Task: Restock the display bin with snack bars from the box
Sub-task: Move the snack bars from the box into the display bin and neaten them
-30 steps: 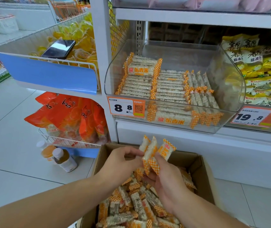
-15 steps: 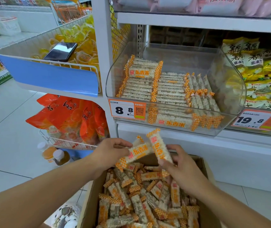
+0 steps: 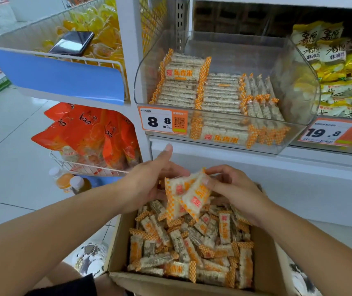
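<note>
Head view: a person is gathering a small bunch of snack bars (image 3: 187, 194) over an open cardboard box (image 3: 265, 272) at the foot of a shop shelf. The left hand (image 3: 149, 184) is cupping the bunch from nine o'clock, fingers curled under it and thumb sticking up, while the right hand (image 3: 232, 189) is pinching the top of the bars from three o'clock. The box, at six o'clock, is holding a loose heap of more bars; the clear display bin (image 3: 299, 82), at twelve o'clock above the hands, is carrying neat rows at its left and centre, with open room toward its right and back. The step is likely squaring the bunch: aligning the wrappers the same way before lifting should let them slot in as a tidy row rather than tumbling.
</note>
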